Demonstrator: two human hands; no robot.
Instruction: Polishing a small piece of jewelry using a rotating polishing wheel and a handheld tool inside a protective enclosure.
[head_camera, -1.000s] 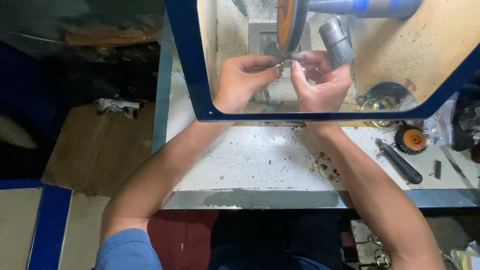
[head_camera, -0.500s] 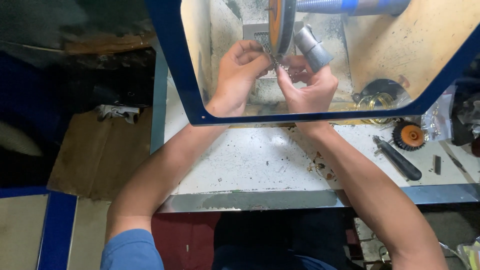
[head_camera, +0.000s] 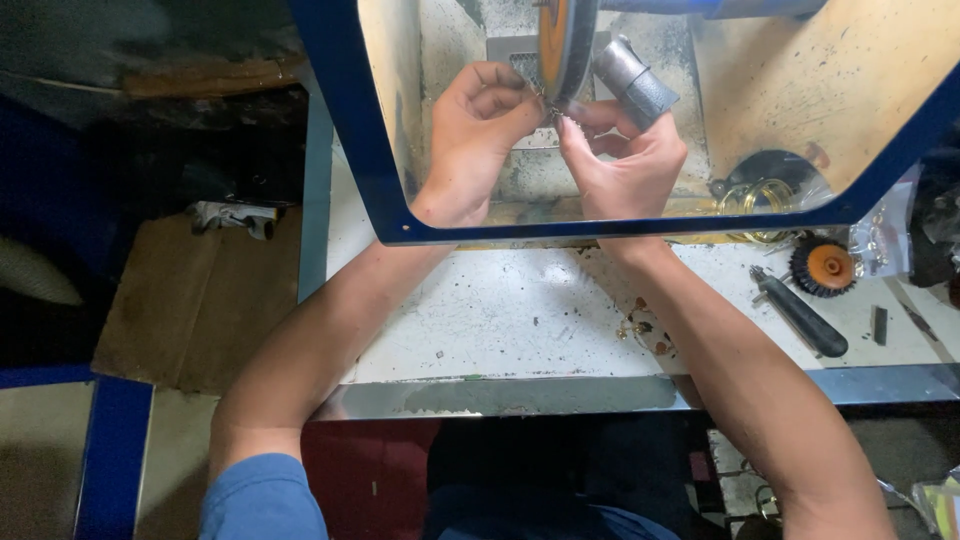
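Both my hands reach under a blue-framed clear guard (head_camera: 640, 228) toward an orange polishing wheel (head_camera: 558, 45). My left hand (head_camera: 480, 135) and my right hand (head_camera: 625, 155) pinch a small shiny metal piece (head_camera: 553, 112) between their fingertips, right at the wheel's lower edge. A grey metal cylinder (head_camera: 632, 80) on the wheel's shaft sits just above my right hand. The piece is tiny and mostly hidden by my fingers.
On the white speckled bench (head_camera: 500, 320) lie a black-handled tool (head_camera: 800, 312), a small orange and black brush wheel (head_camera: 824, 265), a clear bag of golden rings (head_camera: 755, 200) and small bits (head_camera: 640, 330). A brown board (head_camera: 200, 300) lies to the left.
Both hands have moved up and closer to the wheel, bringing the small piece from below it to its edge. The view has shifted with them.
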